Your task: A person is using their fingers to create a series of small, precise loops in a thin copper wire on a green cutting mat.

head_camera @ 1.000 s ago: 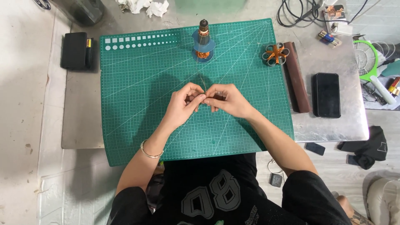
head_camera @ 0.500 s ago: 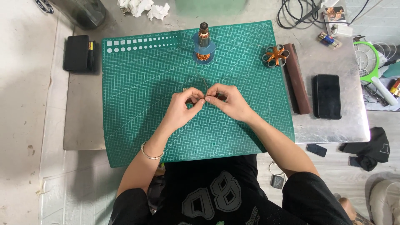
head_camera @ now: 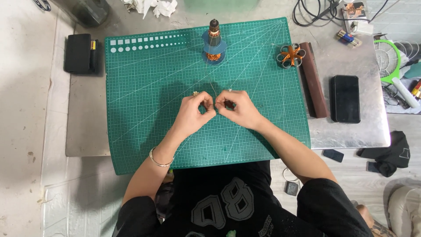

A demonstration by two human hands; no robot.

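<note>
while little has shifted since a moment ago, left hand (head_camera: 193, 112) and right hand (head_camera: 237, 109) stay pinched on a thin wire (head_camera: 215, 94) just below the copper-wound armature (head_camera: 214, 41).

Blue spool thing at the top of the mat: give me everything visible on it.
The wound rotor stands upright near the far edge of the green cutting mat. It has a dark cap on top, copper-coloured windings above and below, and a broad blue collar around the middle. Nothing touches it but the mat. A very thin wire seems to run from it towards the left hand and right hand; too fine to confirm.
</note>
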